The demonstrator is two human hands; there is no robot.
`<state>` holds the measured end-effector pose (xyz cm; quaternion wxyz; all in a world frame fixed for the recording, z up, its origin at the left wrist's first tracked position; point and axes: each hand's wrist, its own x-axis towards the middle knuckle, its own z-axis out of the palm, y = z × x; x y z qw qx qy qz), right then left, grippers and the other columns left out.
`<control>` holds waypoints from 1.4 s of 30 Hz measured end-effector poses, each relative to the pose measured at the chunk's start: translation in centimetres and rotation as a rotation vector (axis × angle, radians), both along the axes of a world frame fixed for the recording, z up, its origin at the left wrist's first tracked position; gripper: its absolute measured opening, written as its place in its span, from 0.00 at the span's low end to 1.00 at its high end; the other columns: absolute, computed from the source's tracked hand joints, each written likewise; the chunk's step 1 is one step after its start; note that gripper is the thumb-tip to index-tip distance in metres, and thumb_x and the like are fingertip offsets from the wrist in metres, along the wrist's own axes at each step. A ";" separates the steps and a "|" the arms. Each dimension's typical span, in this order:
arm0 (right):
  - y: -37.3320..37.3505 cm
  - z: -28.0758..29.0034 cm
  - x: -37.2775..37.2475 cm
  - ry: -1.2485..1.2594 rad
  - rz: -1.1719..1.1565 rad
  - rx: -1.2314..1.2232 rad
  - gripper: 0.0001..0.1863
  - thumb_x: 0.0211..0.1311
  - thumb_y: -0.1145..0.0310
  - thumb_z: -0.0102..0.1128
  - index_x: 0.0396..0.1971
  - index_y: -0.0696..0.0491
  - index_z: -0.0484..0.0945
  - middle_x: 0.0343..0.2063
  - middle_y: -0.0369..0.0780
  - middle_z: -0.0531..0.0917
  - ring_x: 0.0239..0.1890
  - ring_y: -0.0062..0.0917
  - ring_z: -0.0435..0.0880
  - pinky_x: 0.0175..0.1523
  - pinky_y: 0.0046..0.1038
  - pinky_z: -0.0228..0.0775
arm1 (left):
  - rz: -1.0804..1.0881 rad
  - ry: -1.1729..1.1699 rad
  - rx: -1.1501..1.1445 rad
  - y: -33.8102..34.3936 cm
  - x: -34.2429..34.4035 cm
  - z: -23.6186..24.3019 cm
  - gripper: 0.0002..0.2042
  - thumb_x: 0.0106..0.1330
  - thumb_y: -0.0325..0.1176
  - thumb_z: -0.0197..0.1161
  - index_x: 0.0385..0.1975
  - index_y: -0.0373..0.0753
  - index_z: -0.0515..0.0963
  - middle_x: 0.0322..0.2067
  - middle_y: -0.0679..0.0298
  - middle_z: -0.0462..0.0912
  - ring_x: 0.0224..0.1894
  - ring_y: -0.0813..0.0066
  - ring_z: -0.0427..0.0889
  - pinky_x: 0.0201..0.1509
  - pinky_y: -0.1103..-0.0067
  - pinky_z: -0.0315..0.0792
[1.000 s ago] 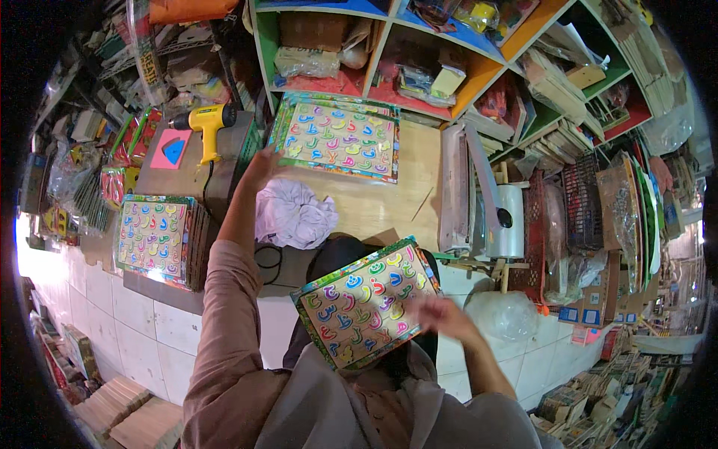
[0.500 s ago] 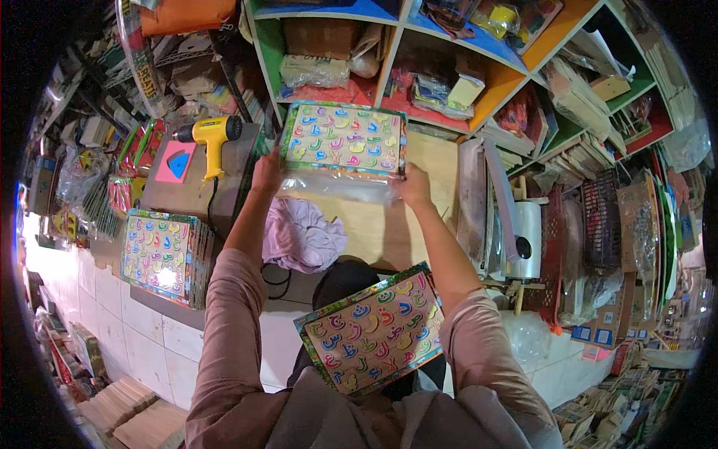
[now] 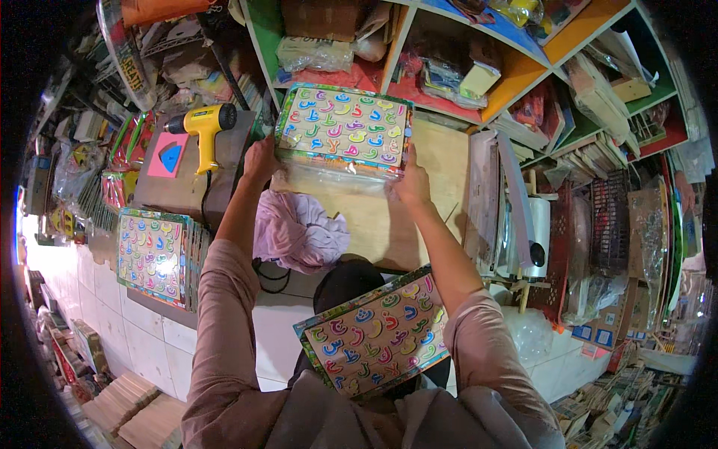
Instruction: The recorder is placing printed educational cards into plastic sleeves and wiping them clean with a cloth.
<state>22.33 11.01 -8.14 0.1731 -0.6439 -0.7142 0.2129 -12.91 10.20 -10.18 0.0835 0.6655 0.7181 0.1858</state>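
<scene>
Between my hands a letter puzzle board (image 3: 340, 129) with coloured Arabic letters is held above the wooden table (image 3: 366, 224). My left hand (image 3: 259, 159) grips its lower left corner and my right hand (image 3: 412, 179) its lower right corner, fingers partly hidden. Clear plastic wrap (image 3: 329, 176) hangs at the board's near edge. A second letter board (image 3: 378, 333) lies tilted across my lap. Just short of the held board, a crumpled pink cloth (image 3: 299, 230) rests on the table.
A yellow heat gun (image 3: 203, 135) and a pink card (image 3: 167, 154) with a blue shape lie at the left. Near them stands a stack of letter boards (image 3: 155, 256). A long sealing machine (image 3: 502, 209) borders the table's right side. Filled cubby shelves (image 3: 441, 60) stand behind.
The held board has tipped up slightly and shows larger, its left side a little nearer the left edge. Both hands keep their hold. The whole view has shifted slightly.
</scene>
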 end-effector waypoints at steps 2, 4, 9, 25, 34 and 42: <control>0.3 0.0 0.8 0.112 0.002 0.022 0.46 0.31 0.67 0.69 0.54 0.60 0.54 0.25 0.49 0.78 0.28 0.39 0.78 0.34 0.32 0.70 | -0.036 0.005 0.021 0.0 0.1 0.9 0.22 0.41 0.40 0.66 0.33 0.33 0.70 0.26 0.46 0.75 0.33 0.48 0.74 0.36 0.63 0.69; 0.3 -0.1 1.2 0.068 0.075 -0.006 0.35 0.28 0.60 0.71 0.38 0.62 0.68 0.24 0.48 0.78 0.29 0.38 0.78 0.35 0.33 0.70 | -0.128 -0.002 -0.108 0.3 0.0 1.6 0.32 0.21 0.38 0.74 0.32 0.33 0.71 0.28 0.47 0.76 0.34 0.50 0.75 0.37 0.65 0.69; 0.4 0.1 0.8 -0.116 0.024 0.022 0.25 0.28 0.55 0.71 0.21 0.58 0.72 0.21 0.47 0.78 0.26 0.39 0.78 0.33 0.33 0.70 | -0.266 0.072 -0.145 1.5 -0.4 1.9 0.33 0.23 0.38 0.74 0.34 0.32 0.69 0.30 0.47 0.76 0.35 0.52 0.75 0.38 0.66 0.69; -21.3 9.3 18.1 0.085 -0.313 -0.092 0.14 0.44 0.60 0.60 0.29 0.53 0.77 0.32 0.47 0.77 0.35 0.40 0.75 0.37 0.35 0.66 | -0.279 -0.361 0.138 -14.7 9.7 11.9 0.44 0.34 0.25 0.70 0.56 0.32 0.52 0.53 0.46 0.61 0.55 0.57 0.62 0.57 0.72 0.57; -16.9 1.8 19.9 0.113 -0.742 0.498 0.09 0.46 0.66 0.59 0.28 0.52 0.78 0.27 0.48 0.77 0.28 0.42 0.73 0.34 0.37 0.63 | -0.533 -0.827 -0.148 -17.3 31.2 14.4 0.25 0.54 0.33 0.60 0.52 0.40 0.62 0.45 0.60 0.72 0.45 0.71 0.72 0.45 0.79 0.67; -21.9 7.1 15.6 0.201 -0.356 0.435 0.04 0.42 0.70 0.59 0.22 0.49 0.79 0.23 0.37 0.79 0.30 0.33 0.74 0.41 0.35 0.56 | 0.012 -1.407 -0.801 -15.1 41.1 10.5 0.13 0.57 0.31 0.55 0.37 0.27 0.71 0.25 0.60 0.76 0.23 0.77 0.74 0.29 0.87 0.68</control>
